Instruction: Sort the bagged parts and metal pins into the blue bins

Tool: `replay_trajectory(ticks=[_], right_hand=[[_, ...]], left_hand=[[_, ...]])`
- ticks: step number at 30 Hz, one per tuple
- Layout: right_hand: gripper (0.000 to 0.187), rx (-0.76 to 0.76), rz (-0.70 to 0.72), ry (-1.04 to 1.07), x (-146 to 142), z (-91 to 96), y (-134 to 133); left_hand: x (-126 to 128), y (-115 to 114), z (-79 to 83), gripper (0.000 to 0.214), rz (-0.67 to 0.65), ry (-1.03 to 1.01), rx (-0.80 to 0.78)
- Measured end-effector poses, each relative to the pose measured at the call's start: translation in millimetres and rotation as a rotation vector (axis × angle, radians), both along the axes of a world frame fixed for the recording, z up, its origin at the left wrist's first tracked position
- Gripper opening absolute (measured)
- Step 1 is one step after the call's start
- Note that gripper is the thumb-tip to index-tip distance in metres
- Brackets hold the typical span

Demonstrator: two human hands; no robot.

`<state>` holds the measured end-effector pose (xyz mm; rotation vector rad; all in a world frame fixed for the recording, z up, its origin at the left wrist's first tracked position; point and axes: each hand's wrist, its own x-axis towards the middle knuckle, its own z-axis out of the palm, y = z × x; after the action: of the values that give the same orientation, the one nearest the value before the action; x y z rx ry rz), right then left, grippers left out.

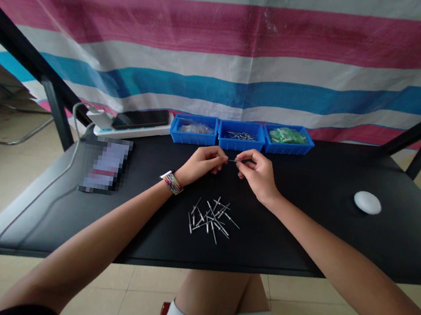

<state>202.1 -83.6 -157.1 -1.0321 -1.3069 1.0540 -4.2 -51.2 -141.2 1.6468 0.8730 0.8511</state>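
Note:
A thin silver blind rivet [232, 160] spans the small gap between my two hands, just in front of the middle blue bin. My left hand [206, 163], with a patterned band at its wrist, is closed in a pinch on one end. At the other end, the thumb and forefinger of my right hand [256, 172] pinch the rivet too. Fingertips hide both of its ends. Nearer the table's front edge lies a loose pile of blind rivets [210, 220], pointing in all directions.
Three blue bins stand in a row: one with clear plastic pieces [195, 127], a middle one [240, 143] with rivets, one with green packets [286, 136]. Left are a power strip [134, 131], a dark phone [142, 118], a blurred-out device [107, 167] and a cable [51, 180]. A white rounded object [367, 202] sits right.

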Motion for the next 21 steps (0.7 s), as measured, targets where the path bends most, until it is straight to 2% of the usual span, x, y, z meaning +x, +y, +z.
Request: replay_trajectory(ticks=[10,21], right_hand=[[0.02,-0.046,0.038,0.026,0.8,1.2,1.2],[0.021,-0.017,0.013,0.015,0.9,1.0,0.0]], left_hand=[[0.1,-0.7,-1.0,0.022,0.011,-0.067,0.028],[0.7,-0.5,-2.3,0.025,-0.006,-0.03,0.031]])
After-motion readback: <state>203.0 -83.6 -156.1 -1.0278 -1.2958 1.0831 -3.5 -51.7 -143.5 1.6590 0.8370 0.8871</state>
